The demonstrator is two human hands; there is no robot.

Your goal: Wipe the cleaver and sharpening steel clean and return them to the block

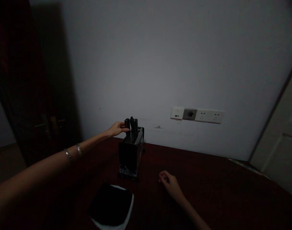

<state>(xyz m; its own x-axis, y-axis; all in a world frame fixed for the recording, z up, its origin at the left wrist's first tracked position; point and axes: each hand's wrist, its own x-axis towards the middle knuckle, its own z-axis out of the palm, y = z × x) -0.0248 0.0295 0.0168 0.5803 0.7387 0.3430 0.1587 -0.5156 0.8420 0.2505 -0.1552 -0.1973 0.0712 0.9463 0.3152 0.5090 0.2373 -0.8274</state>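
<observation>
Black knife block (pixel 128 156): upright, toward far edge of the surface (pixel 198 182). Three knife handles (pixel 132 125): all standing in its top. Left hand (pixel 116 128): gripping leftmost handle (pixel 127 124). Right hand (pixel 169 183): closed loosely, apparently empty.

Wall (pixel 146 64) at 12 o'clock reads plain grey-blue from where I stand. Tabletop (pixel 220 188) at 6: dark red-brown. Upright holder (pixel 128 156) at 7: black, handles (pixel 132 123) black too. Pad (pixel 109 204), farther out at 7: black, white edging. Bracelets (pixel 79 150) at 8: silver. Socket plates (pixel 209 116) at 3: white, one grey.
</observation>
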